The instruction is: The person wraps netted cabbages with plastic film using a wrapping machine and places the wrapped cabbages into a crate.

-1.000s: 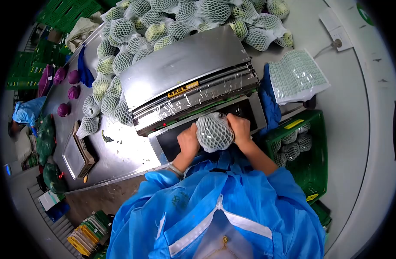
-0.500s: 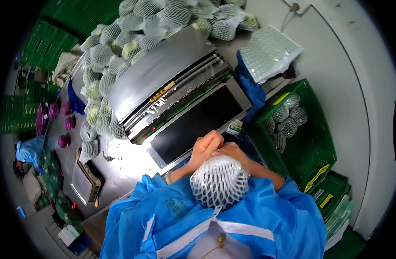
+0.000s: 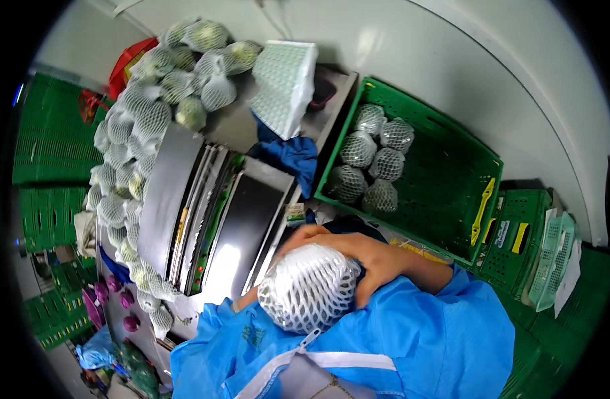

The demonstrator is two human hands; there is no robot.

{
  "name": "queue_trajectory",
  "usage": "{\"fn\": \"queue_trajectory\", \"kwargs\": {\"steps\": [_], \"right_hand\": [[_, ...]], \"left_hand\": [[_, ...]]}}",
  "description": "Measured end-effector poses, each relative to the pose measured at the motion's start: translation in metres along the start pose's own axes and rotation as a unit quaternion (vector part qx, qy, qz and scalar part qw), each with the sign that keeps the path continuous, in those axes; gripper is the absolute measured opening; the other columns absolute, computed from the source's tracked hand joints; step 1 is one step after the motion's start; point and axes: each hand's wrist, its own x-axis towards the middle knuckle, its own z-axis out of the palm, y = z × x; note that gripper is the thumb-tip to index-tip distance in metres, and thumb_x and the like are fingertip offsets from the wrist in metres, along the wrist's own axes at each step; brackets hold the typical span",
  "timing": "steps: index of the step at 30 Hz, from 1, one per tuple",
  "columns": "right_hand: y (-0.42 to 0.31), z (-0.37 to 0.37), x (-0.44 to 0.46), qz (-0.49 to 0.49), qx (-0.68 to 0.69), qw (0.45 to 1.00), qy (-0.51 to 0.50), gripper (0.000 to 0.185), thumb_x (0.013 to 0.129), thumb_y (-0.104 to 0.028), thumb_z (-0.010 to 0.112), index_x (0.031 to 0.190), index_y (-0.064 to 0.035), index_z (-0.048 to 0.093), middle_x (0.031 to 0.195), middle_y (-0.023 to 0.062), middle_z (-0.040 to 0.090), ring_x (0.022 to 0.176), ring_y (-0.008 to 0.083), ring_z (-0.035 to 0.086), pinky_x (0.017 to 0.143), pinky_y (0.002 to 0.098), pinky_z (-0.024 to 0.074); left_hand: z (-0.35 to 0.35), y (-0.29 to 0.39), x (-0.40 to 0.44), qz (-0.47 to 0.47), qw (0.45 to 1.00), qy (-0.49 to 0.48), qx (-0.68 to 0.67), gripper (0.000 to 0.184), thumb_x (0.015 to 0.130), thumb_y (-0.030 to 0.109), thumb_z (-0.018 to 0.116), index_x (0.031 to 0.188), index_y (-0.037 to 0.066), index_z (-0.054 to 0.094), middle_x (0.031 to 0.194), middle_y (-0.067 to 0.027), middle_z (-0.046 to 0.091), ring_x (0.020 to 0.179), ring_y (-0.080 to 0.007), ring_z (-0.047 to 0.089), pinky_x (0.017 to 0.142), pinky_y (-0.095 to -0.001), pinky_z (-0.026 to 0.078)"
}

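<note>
A round piece of produce in a white foam net point(image 3: 309, 288), shiny as if under clear film, is close against my chest. My right hand point(image 3: 355, 249) curves over its far side, with the thumb down along its right edge. My left hand point(image 3: 246, 299) is at its left side, pressed to it, its fingers mostly hidden behind the net. Beyond my hands is a steel machine with a dark flat plate point(image 3: 244, 229). To the right of it stands a green crate point(image 3: 445, 179) with several netted, film-shiny balls point(image 3: 387, 164) at its left end.
Netted greenish produce point(image 3: 152, 120) is piled behind the machine. A pale green padded sheet point(image 3: 283, 86) and blue cloth point(image 3: 288, 159) lie beside the crate. Purple round produce point(image 3: 131, 323) sits at left. More green crates point(image 3: 514, 226) are at right, near the wall.
The view has turned, bringing the green crate towards the middle. My hands were together just beyond the netted produce; now my right hand has spread around its right side.
</note>
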Motion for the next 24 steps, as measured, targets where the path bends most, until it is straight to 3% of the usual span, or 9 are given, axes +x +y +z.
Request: {"fn": "queue_trajectory", "kwargs": {"steps": [3, 5, 7, 9, 12, 15, 20, 22, 24], "right_hand": [[0.006, -0.039, -0.039, 0.075, -0.137, 0.982, 0.106, 0.081, 0.07, -0.042, 0.083, 0.132, 0.0, 0.053, 0.127, 0.0177, 0.058, 0.119, 0.0294, 0.055, 0.103, 0.0394, 0.0402], [0.025, -0.064, -0.064, 0.138, -0.239, 0.94, 0.201, 0.077, 0.073, -0.033, 0.083, 0.134, -0.0006, 0.05, 0.132, 0.0166, 0.054, 0.116, 0.0302, 0.057, 0.1, 0.039, 0.0443], [0.029, -0.079, -0.078, 0.18, -0.189, 0.884, 0.388, 0.086, 0.069, -0.035, 0.085, 0.138, -0.0016, 0.045, 0.133, 0.0178, 0.053, 0.117, 0.0312, 0.056, 0.101, 0.0398, 0.0435], [0.038, -0.091, -0.086, 0.136, -0.298, 0.844, 0.425, 0.093, 0.067, -0.034, 0.087, 0.14, -0.0021, 0.041, 0.133, 0.0179, 0.053, 0.118, 0.03, 0.056, 0.101, 0.0392, 0.0434], [0.055, -0.14, -0.119, 0.151, -0.198, 0.83, 0.499, 0.099, 0.064, -0.032, 0.088, 0.143, -0.0025, 0.036, 0.133, 0.0173, 0.052, 0.12, 0.0281, 0.054, 0.102, 0.0386, 0.0428], [0.1, -0.222, -0.174, 0.18, -0.146, 0.749, 0.621, 0.096, 0.064, -0.027, 0.087, 0.142, -0.0018, 0.036, 0.134, 0.0158, 0.051, 0.121, 0.0262, 0.052, 0.102, 0.0385, 0.0421], [0.18, -0.33, -0.234, 0.276, -0.219, 0.624, 0.698, 0.1, 0.063, -0.03, 0.088, 0.142, -0.0003, 0.034, 0.136, 0.0194, 0.048, 0.124, 0.0303, 0.049, 0.105, 0.0408, 0.0392], [0.237, -0.355, -0.257, 0.307, -0.396, 0.627, 0.597, 0.104, 0.064, -0.035, 0.087, 0.142, 0.0035, 0.03, 0.143, 0.0225, 0.04, 0.131, 0.0329, 0.041, 0.109, 0.0419, 0.0333], [0.283, -0.373, -0.277, 0.329, -0.369, 0.653, 0.574, 0.111, 0.064, -0.04, 0.087, 0.143, 0.0073, 0.026, 0.148, 0.0246, 0.031, 0.137, 0.0346, 0.033, 0.113, 0.0425, 0.0279]], "left_hand": [[0.001, 0.023, 0.03, -0.088, 0.951, -0.081, -0.284, 0.067, 0.099, 0.054, 0.042, 0.147, 0.008, 0.032, 0.148, -0.0189, 0.04, 0.135, -0.0313, 0.042, 0.112, -0.043, 0.035], [-0.006, 0.002, 0.054, -0.085, 0.993, -0.035, -0.07, 0.071, 0.097, 0.055, 0.044, 0.149, 0.009, 0.028, 0.148, -0.0164, 0.041, 0.133, -0.0297, 0.045, 0.111, -0.0445, 0.037], [0.016, -0.003, 0.103, -0.057, 0.997, 0.012, -0.053, 0.07, 0.098, 0.052, 0.046, 0.149, 0.01, 0.027, 0.148, -0.0128, 0.039, 0.135, -0.0277, 0.042, 0.111, -0.0444, 0.036], [0.042, -0.015, 0.147, -0.029, 0.999, 0.028, -0.03, 0.074, 0.098, 0.051, 0.048, 0.153, 0.011, 0.019, 0.154, -0.0121, 0.031, 0.14, -0.0273, 0.034, 0.114, -0.0434, 0.031], [0.069, -0.029, 0.192, -0.041, 0.988, -0.129, 0.076, 0.084, 0.098, 0.046, 0.05, 0.156, 0.012, 0.0, 0.16, -0.0126, 0.016, 0.146, -0.0283, 0.022, 0.117, -0.0432, 0.019], [0.063, -0.034, 0.216, 0.076, 0.899, -0.047, 0.429, 0.082, 0.093, 0.029, 0.063, 0.155, 0.009, 0.014, 0.157, -0.0167, 0.024, 0.143, -0.0331, 0.028, 0.113, -0.0458, 0.028], [0.022, -0.005, 0.194, -0.005, 0.976, 0.058, 0.209, 0.042, 0.098, 0.008, 0.053, 0.138, 0.002, 0.041, 0.121, -0.0154, 0.06, 0.105, -0.0216, 0.062, 0.095, -0.034, 0.047], [0.004, -0.005, 0.171, 0.005, 0.967, 0.119, 0.224, 0.031, 0.1, 0.01, 0.051, 0.129, 0.002, 0.048, 0.113, -0.0146, 0.064, 0.098, -0.0198, 0.063, 0.088, -0.0318, 0.05], [-0.02, -0.02, 0.15, 0.017, 0.972, 0.137, 0.192, 0.028, 0.099, 0.013, 0.054, 0.125, 0.002, 0.052, 0.109, -0.0122, 0.065, 0.096, -0.0175, 0.062, 0.085, -0.0304, 0.05]]}}
